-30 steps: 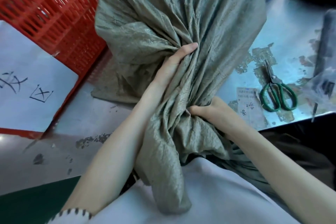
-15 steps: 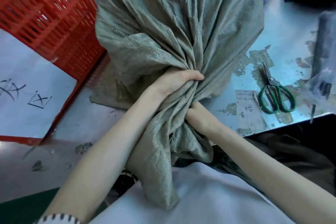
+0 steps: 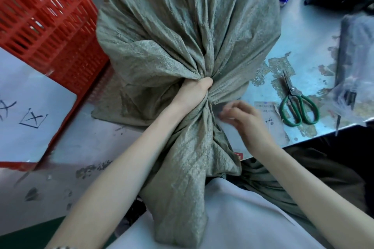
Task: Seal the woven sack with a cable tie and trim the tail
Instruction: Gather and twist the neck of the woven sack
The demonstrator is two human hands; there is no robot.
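Observation:
A grey-green woven sack (image 3: 182,32) stands full on the metal table (image 3: 315,50), its mouth bunched into a neck that hangs toward me over the table edge. My left hand (image 3: 194,93) is clenched around that gathered neck. My right hand (image 3: 242,119) hovers just right of the neck, off the fabric, fingers apart and blurred, holding nothing I can see. Green-handled scissors (image 3: 297,105) lie closed on the table to the right. No cable tie is visible.
A red slatted plastic crate (image 3: 44,26) stands at the left behind a white sheet with black marks (image 3: 30,111). A paper label (image 3: 267,115) lies beside the scissors. A clear plastic bag (image 3: 356,95) and dark items sit at the right edge; blue packets at the back.
My left hand went from lying flat on the sack to gripping the gathered neck. My right hand let go of the neck and moved right, toward the scissors.

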